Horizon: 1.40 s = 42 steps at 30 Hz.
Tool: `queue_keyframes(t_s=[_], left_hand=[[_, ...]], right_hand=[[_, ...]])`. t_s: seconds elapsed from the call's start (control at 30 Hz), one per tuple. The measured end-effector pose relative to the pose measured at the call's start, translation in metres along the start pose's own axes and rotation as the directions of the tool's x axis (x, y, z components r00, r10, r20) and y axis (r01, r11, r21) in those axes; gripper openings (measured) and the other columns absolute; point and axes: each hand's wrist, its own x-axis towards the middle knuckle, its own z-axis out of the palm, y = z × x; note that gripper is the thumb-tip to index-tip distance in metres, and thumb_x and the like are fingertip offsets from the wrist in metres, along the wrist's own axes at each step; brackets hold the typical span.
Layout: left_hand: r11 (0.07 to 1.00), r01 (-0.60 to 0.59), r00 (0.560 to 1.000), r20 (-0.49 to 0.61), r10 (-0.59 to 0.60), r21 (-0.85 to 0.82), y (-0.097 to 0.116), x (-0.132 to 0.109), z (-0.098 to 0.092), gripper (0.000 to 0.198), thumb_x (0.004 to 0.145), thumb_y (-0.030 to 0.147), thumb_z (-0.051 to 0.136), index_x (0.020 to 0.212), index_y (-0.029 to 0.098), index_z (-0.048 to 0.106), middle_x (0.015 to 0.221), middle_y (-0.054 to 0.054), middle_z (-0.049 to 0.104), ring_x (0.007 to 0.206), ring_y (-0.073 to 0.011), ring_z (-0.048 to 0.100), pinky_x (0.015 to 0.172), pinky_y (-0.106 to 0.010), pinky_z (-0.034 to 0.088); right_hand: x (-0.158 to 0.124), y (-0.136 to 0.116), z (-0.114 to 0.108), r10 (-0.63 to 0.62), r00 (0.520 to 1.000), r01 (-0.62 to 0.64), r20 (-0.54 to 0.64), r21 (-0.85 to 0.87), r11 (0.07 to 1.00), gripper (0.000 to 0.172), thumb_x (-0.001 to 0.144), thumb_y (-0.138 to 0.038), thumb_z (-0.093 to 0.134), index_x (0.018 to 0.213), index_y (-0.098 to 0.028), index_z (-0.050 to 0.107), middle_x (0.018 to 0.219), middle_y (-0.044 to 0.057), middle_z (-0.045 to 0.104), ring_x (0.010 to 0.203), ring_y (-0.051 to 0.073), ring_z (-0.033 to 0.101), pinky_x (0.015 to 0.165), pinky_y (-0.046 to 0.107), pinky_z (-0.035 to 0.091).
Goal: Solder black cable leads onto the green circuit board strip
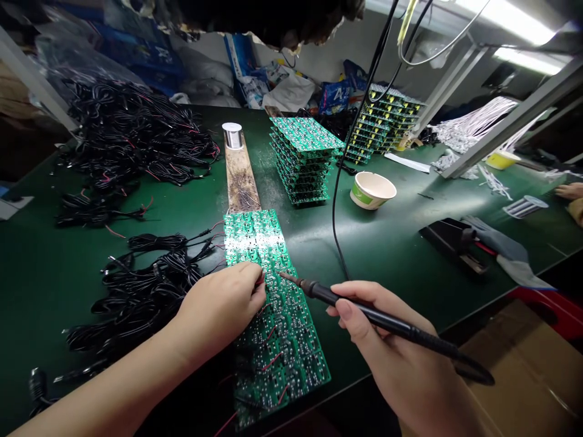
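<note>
A long green circuit board panel (298, 340) lies on the table in front of me, with short red wires standing along its left part. My left hand (228, 297) is over the panel's middle, thumb and finger pinched on a red wire (260, 279). In my right hand (392, 346) is a soldering iron (337, 297), held like a pen. Its tip points left and is at the panel, close to my left fingertips; whether it touches cannot be made out. Bundled black cables (177, 273) lie left of the panel, some with red ends reaching its edge.
A solder spool (232, 136) stands on a stained wooden strip (241, 176) behind the panel. Stacked circuit boards (303, 158), a paper bowl (372, 189) and a black soldering iron stand (453, 243) are to the right. A cable heap (136, 133) fills the back left. Another person's hand (571, 194) shows at far right.
</note>
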Motion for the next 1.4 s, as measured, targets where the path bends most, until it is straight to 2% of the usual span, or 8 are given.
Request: queue_keyframes(t_s=[0.2, 0.3, 0.4, 0.57, 0.7, 0.9, 1.13, 1.4], left_hand=[[0.973, -0.154, 0.987, 0.021, 0.160, -0.174, -0.021, 0.006, -0.021, 0.028, 0.106, 0.047, 0.048, 0.103, 0.025, 0.065, 0.105, -0.005, 0.070, 0.098, -0.0242, 0.064, 0.084, -0.037, 0.045], [0.974, -0.221, 0.975, -0.001, 0.221, -0.051, -0.033, 0.017, -0.035, 0.037, 0.108, 0.041, 0.039, 0.097, 0.025, 0.071, 0.105, -0.008, 0.067, 0.097, -0.0252, 0.063, 0.086, -0.039, 0.046], [0.979, -0.194, 0.981, 0.034, 0.192, 0.057, -0.034, 0.023, -0.038, 0.039, 0.108, 0.040, 0.040, 0.096, 0.024, 0.073, 0.104, -0.009, 0.067, 0.093, -0.0251, 0.064, 0.084, -0.040, 0.047], [0.987, -0.156, 0.982, 0.099, 0.158, -0.031, -0.027, 0.016, -0.035, 0.032, 0.104, 0.051, 0.054, 0.099, 0.026, 0.073, 0.106, -0.005, 0.071, 0.099, -0.0259, 0.068, 0.087, -0.039, 0.048], [0.993, -0.115, 0.986, 0.121, 0.118, -0.031, -0.022, 0.013, -0.037, 0.026, 0.101, 0.047, 0.059, 0.091, 0.026, 0.071, 0.100, -0.004, 0.072, 0.093, -0.0248, 0.068, 0.080, -0.037, 0.047], [0.991, -0.097, 0.992, 0.094, 0.089, 0.090, -0.020, 0.014, -0.040, 0.030, 0.102, 0.041, 0.049, 0.084, 0.026, 0.068, 0.089, -0.004, 0.073, 0.083, -0.0239, 0.067, 0.071, -0.037, 0.042], [0.988, -0.034, 0.997, 0.060, 0.044, -0.150, -0.021, 0.025, -0.034, 0.029, 0.100, 0.038, 0.046, 0.108, 0.031, 0.072, 0.103, 0.000, 0.079, 0.094, -0.0250, 0.071, 0.079, -0.037, 0.045], [0.980, 0.001, 1.000, 0.022, 0.004, -0.200, -0.021, 0.028, -0.022, 0.025, 0.098, 0.035, 0.047, 0.098, 0.026, 0.071, 0.104, -0.004, 0.077, 0.095, -0.0254, 0.069, 0.081, -0.038, 0.046]], right_hand=[[0.000, 0.003, -0.007, 0.017, 1.000, -0.017, -0.021, -0.018, 1.000, 0.012, 0.105, -0.036, 0.066, 0.107, -0.032, 0.078, 0.086, -0.006, 0.083, 0.073, 0.010, 0.079, 0.068, 0.013, 0.062], [0.007, 0.004, -0.007, 0.002, 1.000, -0.002, -0.023, -0.023, 1.000, 0.012, 0.105, -0.036, 0.067, 0.106, -0.030, 0.077, 0.085, -0.005, 0.084, 0.073, 0.010, 0.079, 0.069, 0.014, 0.063], [0.014, 0.006, -0.003, -0.006, 1.000, 0.006, 0.005, -0.005, 1.000, 0.013, 0.105, -0.035, 0.066, 0.106, -0.029, 0.077, 0.085, -0.004, 0.084, 0.074, 0.011, 0.081, 0.068, 0.015, 0.063], [0.019, 0.011, 0.000, 0.043, 0.999, -0.042, 0.009, -0.040, 0.998, 0.015, 0.104, -0.037, 0.065, 0.105, -0.029, 0.078, 0.083, -0.003, 0.083, 0.069, 0.012, 0.079, 0.064, 0.016, 0.063], [0.019, 0.014, 0.001, 0.086, 0.996, -0.085, 0.016, -0.042, 0.995, 0.018, 0.104, -0.040, 0.065, 0.107, -0.029, 0.078, 0.086, -0.002, 0.084, 0.072, 0.014, 0.080, 0.066, 0.019, 0.064], [0.020, 0.015, 0.003, 0.087, 0.996, -0.086, 0.016, -0.047, 0.995, 0.018, 0.103, -0.040, 0.066, 0.104, -0.027, 0.079, 0.083, -0.001, 0.084, 0.068, 0.015, 0.079, 0.064, 0.021, 0.065], [0.015, 0.012, 0.002, 0.122, 0.992, -0.121, 0.025, -0.033, 0.992, 0.021, 0.104, -0.044, 0.066, 0.106, -0.028, 0.079, 0.086, -0.001, 0.084, 0.072, 0.015, 0.079, 0.068, 0.020, 0.065], [0.012, 0.010, 0.006, 0.158, 0.985, -0.158, 0.075, -0.015, 0.987, 0.023, 0.104, -0.045, 0.066, 0.108, -0.027, 0.080, 0.089, 0.001, 0.083, 0.079, 0.017, 0.081, 0.070, 0.023, 0.065]])
